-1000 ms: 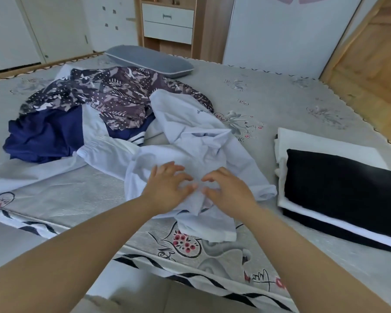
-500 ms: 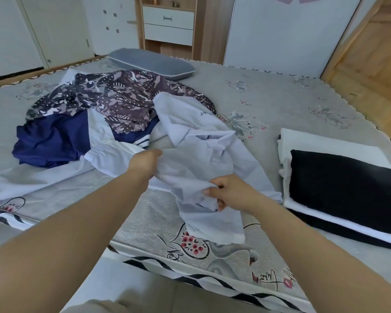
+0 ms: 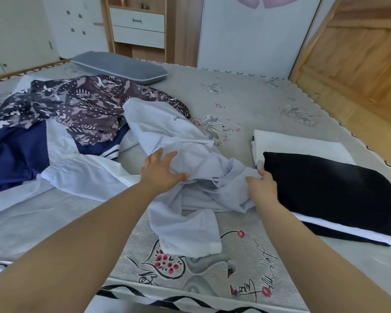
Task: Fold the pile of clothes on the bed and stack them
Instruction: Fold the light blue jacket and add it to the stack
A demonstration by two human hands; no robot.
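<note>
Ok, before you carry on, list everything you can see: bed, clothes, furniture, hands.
white shirt: one, pale white, crumpled mid-bed
patterned garment: one, purple-brown print, far left pile
navy garment: one, navy, left pile
white garment with elastic cuff: one, white, left of the shirt
folded stack: black on white, right side
pillow: one, grey, far edge
bed: grey floral cover
drawer unit: wood and white, behind the bed
left hand: grips the shirt
right hand: pinches the shirt's edge
</note>
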